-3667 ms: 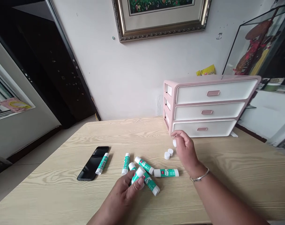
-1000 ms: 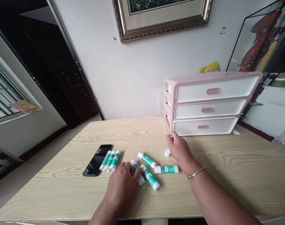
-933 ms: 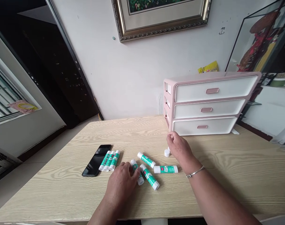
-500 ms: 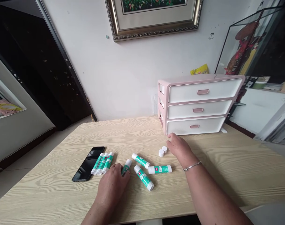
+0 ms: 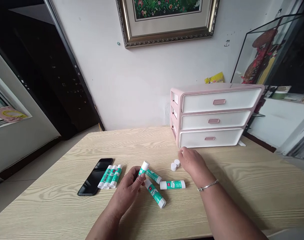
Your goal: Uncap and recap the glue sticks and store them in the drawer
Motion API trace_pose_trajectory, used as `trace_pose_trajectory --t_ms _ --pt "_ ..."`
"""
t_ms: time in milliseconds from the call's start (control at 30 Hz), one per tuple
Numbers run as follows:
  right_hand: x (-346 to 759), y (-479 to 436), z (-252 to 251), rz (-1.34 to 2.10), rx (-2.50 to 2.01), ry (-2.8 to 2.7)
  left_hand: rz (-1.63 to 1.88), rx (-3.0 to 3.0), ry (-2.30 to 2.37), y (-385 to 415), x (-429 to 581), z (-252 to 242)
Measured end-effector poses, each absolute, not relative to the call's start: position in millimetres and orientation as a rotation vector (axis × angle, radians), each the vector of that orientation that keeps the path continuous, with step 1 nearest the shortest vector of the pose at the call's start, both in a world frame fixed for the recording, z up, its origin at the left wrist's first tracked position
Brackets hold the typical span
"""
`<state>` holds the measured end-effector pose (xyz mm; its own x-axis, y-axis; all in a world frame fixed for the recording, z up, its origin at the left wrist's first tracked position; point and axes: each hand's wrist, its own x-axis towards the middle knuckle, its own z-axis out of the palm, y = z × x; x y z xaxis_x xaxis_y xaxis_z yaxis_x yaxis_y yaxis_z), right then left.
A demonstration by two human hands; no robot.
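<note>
Left hand (image 5: pixel 127 190) above the near half of the light wood-grain table (image 5: pixel 242 200), fingers closed around one glue stick (image 5: pixel 144 168), white end pointing up and slightly to the right. Right hand (image 5: pixel 193 165) low over the table, fingers half curled, tips just in front of the bottom drawer (image 5: pixel 209 138). Impossible to tell from this view if something small sits inside those fingers. Just left of these fingertips, two small white round plastic pieces (image 5: pixel 173 167), close together and almost touching the hand. Directly beside left hand, a glue stick (image 5: pixel 153 175) lying on the table, one end hidden behind the fingers. Another glue stick (image 5: pixel 155 196) lying diagonal just below left hand, its end pointing toward the near edge but well apart from it. One more glue stick (image 5: pixel 172 184) lying nearly level across the table, between the two hands and near the right wrist. On the left, three glue sticks (image 5: pixel 111 176) side by side in a tight row, touching the long side of a black smartphone (image 5: pixel 95 176). Only a narrow gap between this row and left hand. Behind everything, a pink and white three-drawer unit (image 5: pixel 217 87) near the far table edge, all drawers shut
</note>
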<state>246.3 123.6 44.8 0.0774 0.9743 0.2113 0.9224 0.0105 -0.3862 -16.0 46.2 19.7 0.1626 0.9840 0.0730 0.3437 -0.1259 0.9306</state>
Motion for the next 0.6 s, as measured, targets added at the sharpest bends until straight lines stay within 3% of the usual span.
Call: trace_pose_trajectory --t_ms 100,233,600 --pt "227 106 55 0.239 -1.611 -1.782 1.007 1.801 1.351 51 -8 19" --pt "204 91 48 0.593 -1.16 -1.817 0.978 2.03 1.408 53 6 14" --pt "185 90 23 0.696 -1.105 -1.893 0.901 2.234 1.399 43 18 10"
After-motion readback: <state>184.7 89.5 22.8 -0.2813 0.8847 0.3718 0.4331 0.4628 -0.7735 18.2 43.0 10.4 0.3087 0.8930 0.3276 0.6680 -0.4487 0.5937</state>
